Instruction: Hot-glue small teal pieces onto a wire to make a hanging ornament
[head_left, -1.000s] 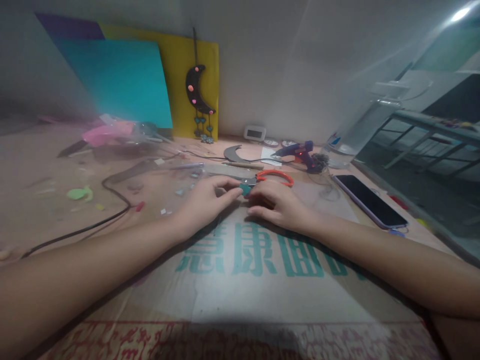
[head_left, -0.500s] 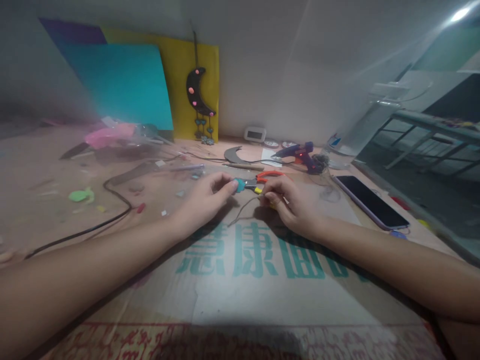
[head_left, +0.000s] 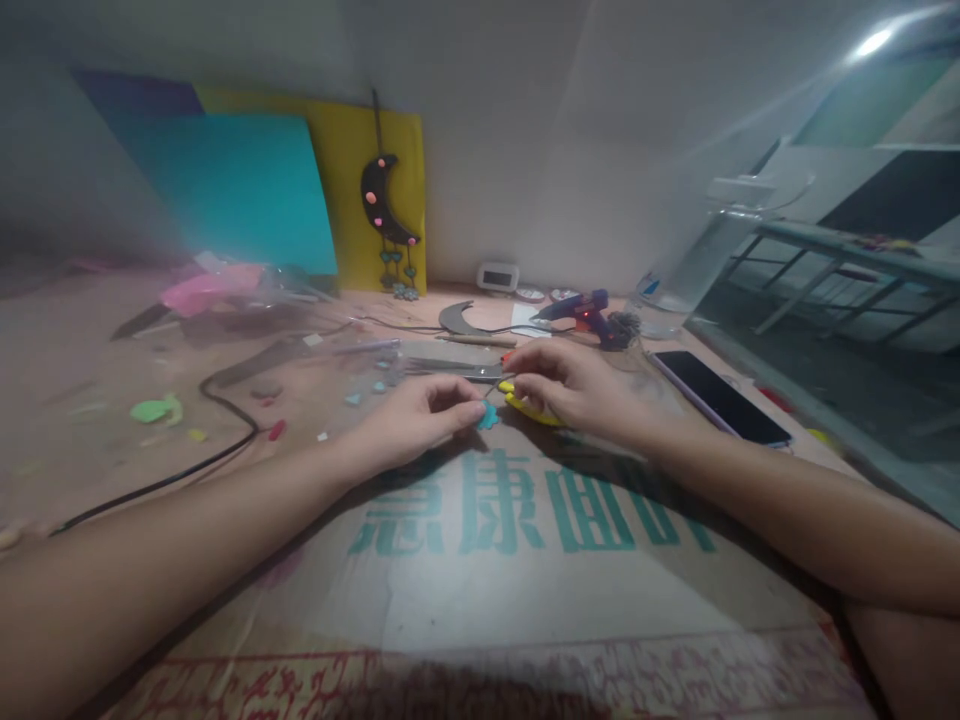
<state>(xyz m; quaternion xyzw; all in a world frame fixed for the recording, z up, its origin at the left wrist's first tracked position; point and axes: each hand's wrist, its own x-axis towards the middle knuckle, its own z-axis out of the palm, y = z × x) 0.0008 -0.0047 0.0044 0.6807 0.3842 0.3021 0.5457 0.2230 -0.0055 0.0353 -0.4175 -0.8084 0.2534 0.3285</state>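
Note:
Between the thumb and finger of my left hand point(head_left: 431, 415) is a small teal scalloped cutout point(head_left: 488, 415), its left part hidden by the thumb. Just to the right, my right hand point(head_left: 574, 385) pinches a thin cord point(head_left: 493, 387), whose short end points toward the cutout. I cannot tell whether cord and cutout touch. Under and beside my right hand lie scissors point(head_left: 484, 373) with yellow and orange handles, the blades pointing left. Printed cardboard point(head_left: 480, 590) lies beneath both hands.
A glue gun point(head_left: 585, 308) with a red light and a grey crescent point(head_left: 463, 318) lie behind. A phone point(head_left: 720, 397) rests right. A dark crescent ornament point(head_left: 381, 200) hangs on a yellow sheet point(head_left: 337, 150). A black cable point(head_left: 225, 400) and scraps are left.
My right hand has tipped over, and the cord end has swung up beside the cutout. The teal cutout has come lower, nearer the cardboard. The camera view has shifted slightly.

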